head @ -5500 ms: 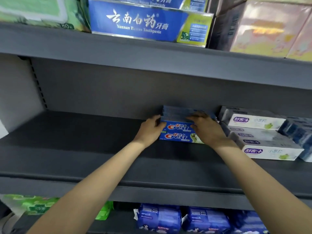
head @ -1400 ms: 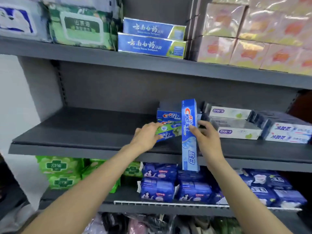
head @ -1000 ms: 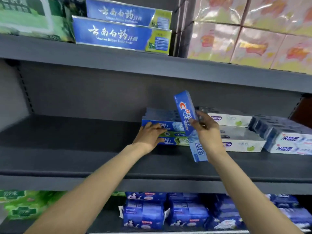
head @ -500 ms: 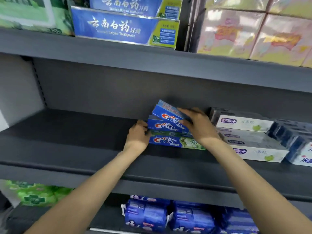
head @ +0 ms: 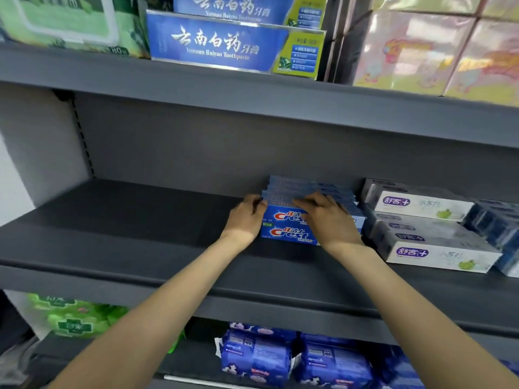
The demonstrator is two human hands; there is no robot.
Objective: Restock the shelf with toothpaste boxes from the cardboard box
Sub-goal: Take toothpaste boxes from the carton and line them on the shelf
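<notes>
- The shelf is lying bare across its whole left half, so there is plenty of room for more stock; the cardboard box is not showing anywhere in this view.
- The left hand is cupping the left end of the Crest stack, fingers curled lightly against the box ends, probably to square the pile and keep it from sliding left.
- The Crest stack is sitting at mid-shelf, pushed back near the rear wall, at least two boxes high at the front with further boxes behind, logos facing outward (the sensible way for a shopper to read them).
- The right hand is lying on top of the stack, fingers spread flat and pressing down and back; it is pinching nothing, and I judge it to be seating the top box level with the others.
- The white boxes are standing just beside the stack on its right, stacked two high, acting as a stop on that side.
- On the shelf above, Baiyao boxes are sitting between green wipes and pink packs.
- Below, green packs and blue packs are filling the lower shelf.
- Judging by the bare space, the restocking is looking far from finished.
</notes>
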